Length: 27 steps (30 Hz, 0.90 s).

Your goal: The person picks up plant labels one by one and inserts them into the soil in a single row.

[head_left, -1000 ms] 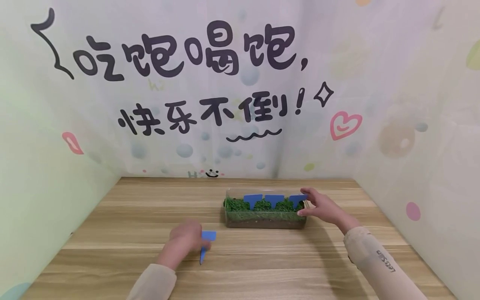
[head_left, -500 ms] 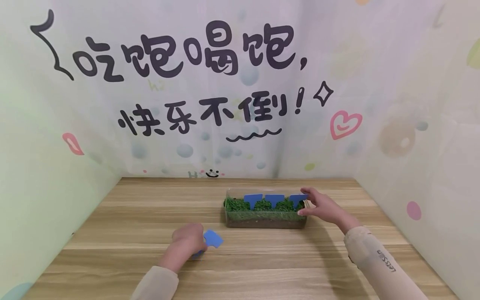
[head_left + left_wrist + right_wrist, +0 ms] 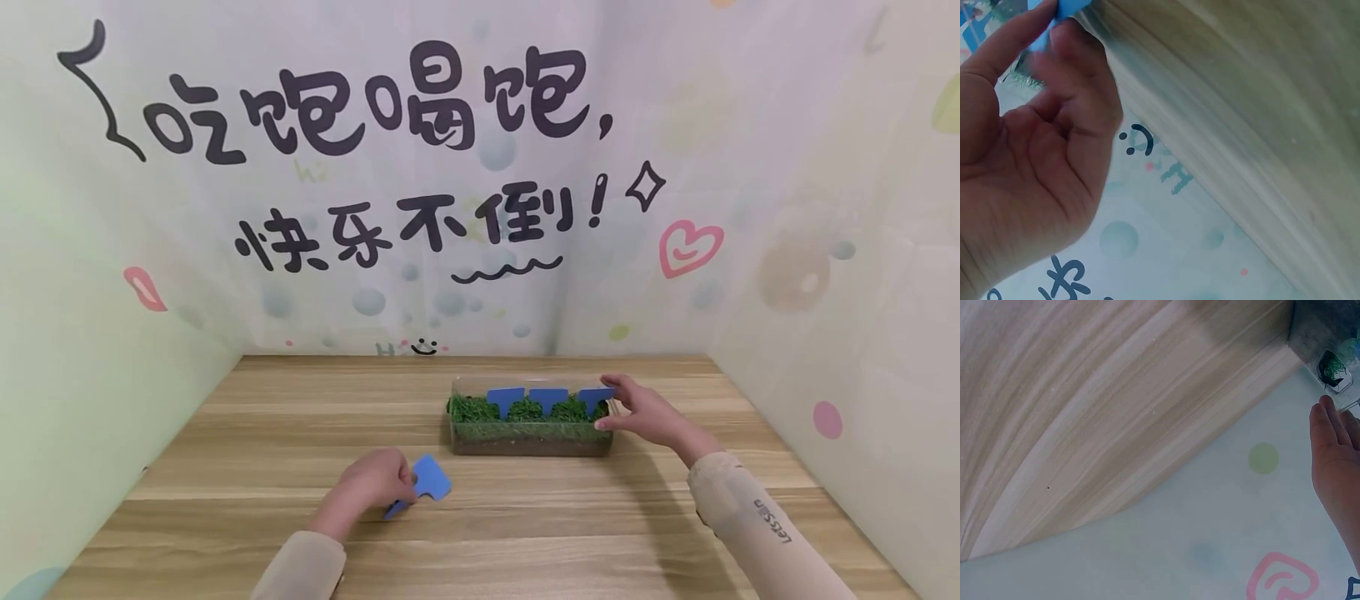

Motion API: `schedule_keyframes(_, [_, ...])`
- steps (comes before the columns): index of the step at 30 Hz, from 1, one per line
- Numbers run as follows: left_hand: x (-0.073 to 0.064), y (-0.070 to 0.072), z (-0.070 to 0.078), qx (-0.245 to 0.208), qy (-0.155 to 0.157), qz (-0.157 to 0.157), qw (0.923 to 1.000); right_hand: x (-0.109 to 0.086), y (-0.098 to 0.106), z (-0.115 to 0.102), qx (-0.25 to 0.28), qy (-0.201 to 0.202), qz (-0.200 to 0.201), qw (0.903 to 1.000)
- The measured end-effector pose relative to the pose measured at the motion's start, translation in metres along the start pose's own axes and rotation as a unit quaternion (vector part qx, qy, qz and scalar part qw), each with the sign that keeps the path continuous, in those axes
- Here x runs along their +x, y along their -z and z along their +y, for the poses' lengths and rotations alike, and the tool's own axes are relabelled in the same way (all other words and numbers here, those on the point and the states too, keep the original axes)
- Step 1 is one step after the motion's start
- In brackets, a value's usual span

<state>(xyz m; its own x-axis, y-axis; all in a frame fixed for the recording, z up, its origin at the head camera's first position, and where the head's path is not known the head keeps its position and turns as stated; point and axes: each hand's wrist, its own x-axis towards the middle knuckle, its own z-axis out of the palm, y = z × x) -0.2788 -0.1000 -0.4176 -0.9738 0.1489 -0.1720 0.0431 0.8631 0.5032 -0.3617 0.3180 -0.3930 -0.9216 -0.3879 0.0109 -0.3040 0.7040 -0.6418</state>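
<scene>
A blue T-shaped plant label (image 3: 432,477) is pinched between the thumb and fingers of my left hand (image 3: 367,483), its pointed stem angled down to the left, low over the table. Only a bit of that label (image 3: 1074,6) shows at the top of the left wrist view. Behind and to the right stands a long clear plastic planter box (image 3: 525,448) with green grass (image 3: 474,408) over a brown layer. Three blue labels (image 3: 548,401) stand upright in the grass. My right hand (image 3: 651,419) holds the box's right end, thumb at the front corner and fingers at the back.
The wood-grain table (image 3: 300,400) runs up to a printed backdrop (image 3: 360,308) with black lettering, and pale walls flank it on both sides. The planter sits toward the back, right of the middle.
The label in my left hand has turned from stem straight down to a slanted position, with its broad head swung right. My right hand and the planter have stayed put.
</scene>
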Motion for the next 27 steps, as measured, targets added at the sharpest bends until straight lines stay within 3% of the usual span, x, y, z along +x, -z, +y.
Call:
schedule_keyframes(7, [0.001,0.004,-0.005,-0.062,-0.085,-0.029,0.9940,-0.001,0.000,-0.001,0.002,-0.003,-0.001,1.0000])
schedule_keyframes(12, [0.005,0.005,-0.007,-0.095,-0.121,-0.041,0.9873,0.000,0.000,-0.001,0.001,-0.002,0.000,1.0000])
schedule_keyframes(27, [0.015,0.004,0.002,-0.119,-0.141,0.024,0.9825,-0.001,0.000,-0.002,0.001,-0.008,-0.001,1.0000])
